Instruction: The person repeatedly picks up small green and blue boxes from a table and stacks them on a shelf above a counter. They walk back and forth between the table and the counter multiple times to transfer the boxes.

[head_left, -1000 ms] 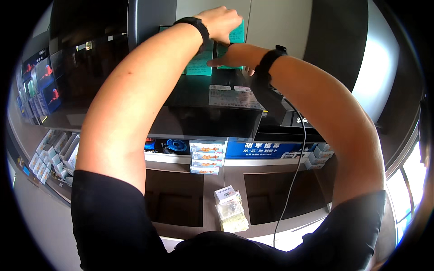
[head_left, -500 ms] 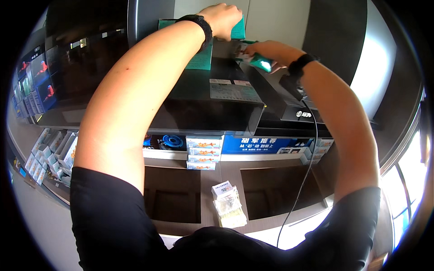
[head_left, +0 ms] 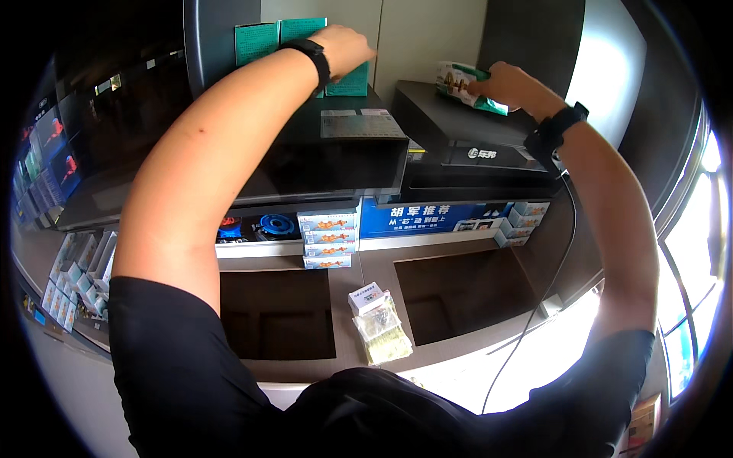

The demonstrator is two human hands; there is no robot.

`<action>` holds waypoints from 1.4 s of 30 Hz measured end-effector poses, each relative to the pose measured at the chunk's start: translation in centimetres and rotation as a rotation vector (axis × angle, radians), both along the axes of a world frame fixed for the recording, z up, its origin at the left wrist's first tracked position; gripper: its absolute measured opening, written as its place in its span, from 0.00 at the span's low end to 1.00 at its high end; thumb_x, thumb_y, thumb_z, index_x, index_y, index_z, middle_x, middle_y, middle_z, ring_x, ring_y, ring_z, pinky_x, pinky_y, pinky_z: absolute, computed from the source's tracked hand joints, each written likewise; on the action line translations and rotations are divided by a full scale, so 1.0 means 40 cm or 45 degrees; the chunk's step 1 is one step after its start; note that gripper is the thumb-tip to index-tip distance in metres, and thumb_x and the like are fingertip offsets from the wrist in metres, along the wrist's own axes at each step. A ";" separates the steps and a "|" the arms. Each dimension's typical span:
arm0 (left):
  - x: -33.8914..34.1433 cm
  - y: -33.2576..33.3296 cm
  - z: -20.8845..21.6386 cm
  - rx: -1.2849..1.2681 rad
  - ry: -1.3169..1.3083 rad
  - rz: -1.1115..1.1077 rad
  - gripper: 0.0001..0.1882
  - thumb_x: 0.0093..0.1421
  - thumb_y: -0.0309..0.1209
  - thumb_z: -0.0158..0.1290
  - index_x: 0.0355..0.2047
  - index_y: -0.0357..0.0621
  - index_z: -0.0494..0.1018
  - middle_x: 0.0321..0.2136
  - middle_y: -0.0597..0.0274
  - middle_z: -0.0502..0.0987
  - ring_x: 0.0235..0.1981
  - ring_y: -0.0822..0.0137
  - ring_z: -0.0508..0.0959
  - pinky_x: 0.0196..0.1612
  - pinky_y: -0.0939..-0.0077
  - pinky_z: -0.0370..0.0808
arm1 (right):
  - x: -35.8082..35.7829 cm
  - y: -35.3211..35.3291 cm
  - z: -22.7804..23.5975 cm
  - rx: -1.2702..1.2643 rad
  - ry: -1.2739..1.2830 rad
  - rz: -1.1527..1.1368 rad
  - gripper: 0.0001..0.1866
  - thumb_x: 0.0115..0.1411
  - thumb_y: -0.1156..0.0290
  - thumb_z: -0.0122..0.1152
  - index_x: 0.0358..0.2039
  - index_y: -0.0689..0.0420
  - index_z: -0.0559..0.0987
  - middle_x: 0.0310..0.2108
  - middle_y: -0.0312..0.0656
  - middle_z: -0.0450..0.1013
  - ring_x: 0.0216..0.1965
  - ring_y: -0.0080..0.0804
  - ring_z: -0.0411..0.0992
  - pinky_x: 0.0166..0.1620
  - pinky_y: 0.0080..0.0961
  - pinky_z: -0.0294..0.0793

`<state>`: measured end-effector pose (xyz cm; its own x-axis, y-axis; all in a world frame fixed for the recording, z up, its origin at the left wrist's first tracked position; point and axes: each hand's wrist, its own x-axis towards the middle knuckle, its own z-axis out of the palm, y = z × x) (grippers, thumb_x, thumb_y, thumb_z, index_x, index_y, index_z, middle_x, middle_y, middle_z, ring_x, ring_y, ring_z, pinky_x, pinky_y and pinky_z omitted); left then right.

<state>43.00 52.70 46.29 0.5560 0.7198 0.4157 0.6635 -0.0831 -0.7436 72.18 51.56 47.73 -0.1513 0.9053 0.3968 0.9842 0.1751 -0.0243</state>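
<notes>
My left hand reaches to the back of the black ledge and is closed at the top of a teal box. Most of its fingertips are hidden. More teal boxes, one of them at the far left, stand upright against the pale back wall. To the right, my right hand grips a green and white printed packet. The packet is held tilted, just over a black box-shaped appliance. Black bands circle both wrists.
Below stand stacks of small light-blue boxes and a blue sign. A white box and clear bags lie on the counter strip between two dark recesses. A thin black cable hangs by my right arm.
My right hand has carried the packet to the right, away from my left hand. My left hand and its teal box have come down beside the other teal boxes. The whole view has shifted.
</notes>
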 end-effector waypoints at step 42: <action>-0.318 -2.567 -2.103 -1.351 -1.898 1.872 0.14 0.55 0.35 0.50 0.37 0.43 0.80 0.37 0.47 0.81 0.42 0.46 0.80 0.45 0.49 0.76 | -1.210 -1.026 -1.247 -0.889 -0.195 2.173 0.13 0.61 0.60 0.59 0.40 0.55 0.80 0.25 0.43 0.78 0.26 0.41 0.76 0.33 0.36 0.75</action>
<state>30.28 -49.98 -37.83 -0.5552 0.3620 -0.7488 0.4570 0.8850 0.0890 23.79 10.52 -2.15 -0.9602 -0.2765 -0.0402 -0.2279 0.8585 -0.4594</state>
